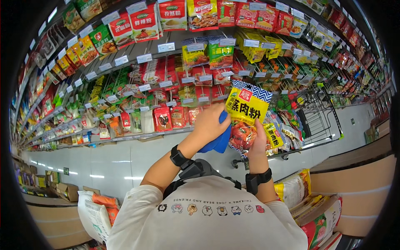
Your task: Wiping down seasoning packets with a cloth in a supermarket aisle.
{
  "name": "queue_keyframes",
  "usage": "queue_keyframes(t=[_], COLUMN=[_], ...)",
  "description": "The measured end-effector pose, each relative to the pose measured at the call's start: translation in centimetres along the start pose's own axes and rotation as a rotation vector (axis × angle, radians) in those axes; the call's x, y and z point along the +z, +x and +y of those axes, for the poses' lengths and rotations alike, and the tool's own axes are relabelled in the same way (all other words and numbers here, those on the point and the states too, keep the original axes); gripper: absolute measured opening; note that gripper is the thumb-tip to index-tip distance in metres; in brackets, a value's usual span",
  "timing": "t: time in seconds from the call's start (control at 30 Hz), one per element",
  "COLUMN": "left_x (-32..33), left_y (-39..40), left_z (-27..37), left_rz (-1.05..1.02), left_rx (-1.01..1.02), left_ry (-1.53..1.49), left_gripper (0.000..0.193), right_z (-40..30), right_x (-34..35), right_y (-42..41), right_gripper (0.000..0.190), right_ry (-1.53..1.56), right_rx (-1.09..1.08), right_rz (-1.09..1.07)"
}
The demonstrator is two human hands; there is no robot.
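Observation:
My right hand [258, 140] grips the lower right edge of a yellow seasoning packet [247, 104] with a blue-and-white zigzag top. The packet is tilted, its printed front facing me, and a food picture fills its lower part. My left hand [212, 123] is closed around a blue cloth [220, 139], which hangs below the fingers along the packet's left edge. Whether the left fingertips also pinch the packet cannot be told. Just beyond hang a similar yellow packet [195, 53] and a green packet [221, 53] on hooks.
A wire shopping cart [318, 117] stands to the right, with several packets [287, 125] piled in it. Shelves with price tags [166, 47] curve across the front. Large sacks lie behind me at left [93, 212] and right [322, 218]. Grey floor [112, 162] runs between.

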State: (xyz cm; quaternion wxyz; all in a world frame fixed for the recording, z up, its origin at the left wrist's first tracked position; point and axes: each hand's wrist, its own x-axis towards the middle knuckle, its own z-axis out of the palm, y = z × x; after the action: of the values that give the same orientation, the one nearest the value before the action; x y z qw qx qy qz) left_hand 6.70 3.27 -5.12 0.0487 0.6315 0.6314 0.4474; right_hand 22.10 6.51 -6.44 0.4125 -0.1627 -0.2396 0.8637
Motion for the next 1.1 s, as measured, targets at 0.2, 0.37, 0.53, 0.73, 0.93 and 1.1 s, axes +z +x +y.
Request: queue_keyframes(t=[0.2,0.37,0.53,0.73,0.93,1.1], left_x=[1.3,2.8,8.1,15.0,24.4,30.6], left_y=[-0.6,-1.7,-1.8,1.3,6.7,10.9], left_z=[-7.3,-7.9,-9.5,-9.1,-10.3,-8.7], left_rz=[-0.579,-0.795,-0.968,-1.073,-1.048,-1.070], left_rx=[-0.620,-0.856,-0.957,-0.994,-0.357,-0.192], left_ry=[-0.698,-0.908,-0.974,-0.848,-0.280,0.141], left_gripper=[0.026,0.024,0.026,0.026,0.028,0.028], right_z=[-1.3,-1.0,-0.5,-2.9,-5.1,-6.1], right_x=[-1.8,-5.3,-14.0,-17.8,-22.6,-26.2], right_y=[1.1,1.6,1.9,1.5,1.4,2.6], right_gripper=[0.037,0.034,0.033,0.023,0.015,0.011], right_ry=[0.011,0.032,-0.085,-0.116,-0.393,-0.530], right_rx=[-0.035,0.085,0.195,0.163,0.082,0.034], right_rz=[0.212,0.379,0.474,0.591,0.816,1.013])
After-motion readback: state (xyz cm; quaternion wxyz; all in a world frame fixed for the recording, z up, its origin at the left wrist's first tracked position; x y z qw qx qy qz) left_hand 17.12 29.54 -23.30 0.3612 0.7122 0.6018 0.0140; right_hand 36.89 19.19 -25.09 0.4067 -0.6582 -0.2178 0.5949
